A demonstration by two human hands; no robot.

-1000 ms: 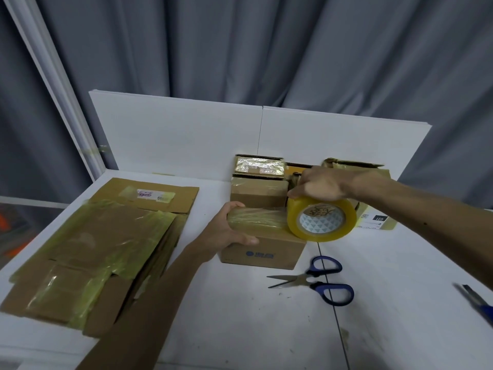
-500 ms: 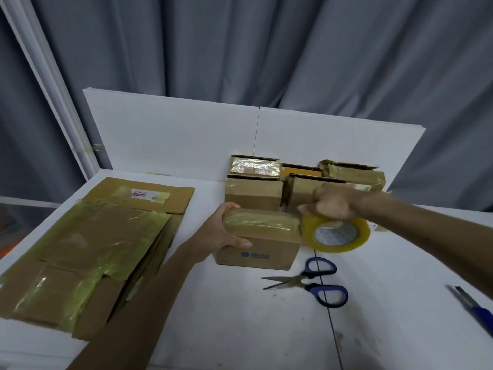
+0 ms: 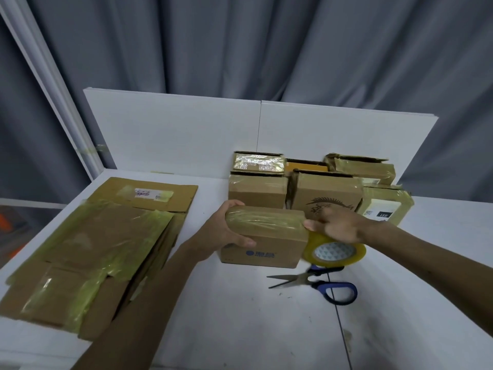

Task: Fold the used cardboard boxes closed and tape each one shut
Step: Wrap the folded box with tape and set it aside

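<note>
Cardboard box (image 3: 262,247) stands closed on the white worktop (image 3: 240,316), with a band of yellowish tape along its top. The left hand (image 3: 224,231) clasps the box's left end, thumb on its front face. The right hand (image 3: 336,225) curls round the tape roll (image 3: 334,253) at the box's right edge. Scissors (image 3: 314,283) lie just in front of the box's right corner; taped boxes (image 3: 257,190) stand behind it.
</note>
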